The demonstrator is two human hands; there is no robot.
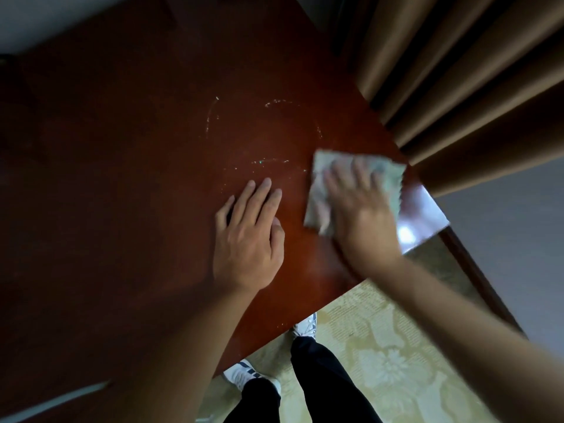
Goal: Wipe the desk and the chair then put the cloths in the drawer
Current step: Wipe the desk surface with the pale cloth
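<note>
Pale grey-green square cloth (354, 190), flat near the right corner of the glossy reddish-brown wooden surface (137, 178), my right hand (357, 209) pressing it with straight spread fingers, my left hand (248, 236) flat beside it, holding nothing.

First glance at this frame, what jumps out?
The right hand, blurred, presses flat on a pale cloth near the right edge of the dark red desk. The left hand rests flat on the desk beside it. Whitish streaks mark the wood just beyond both hands, and brown curtains hang at upper right.
</note>
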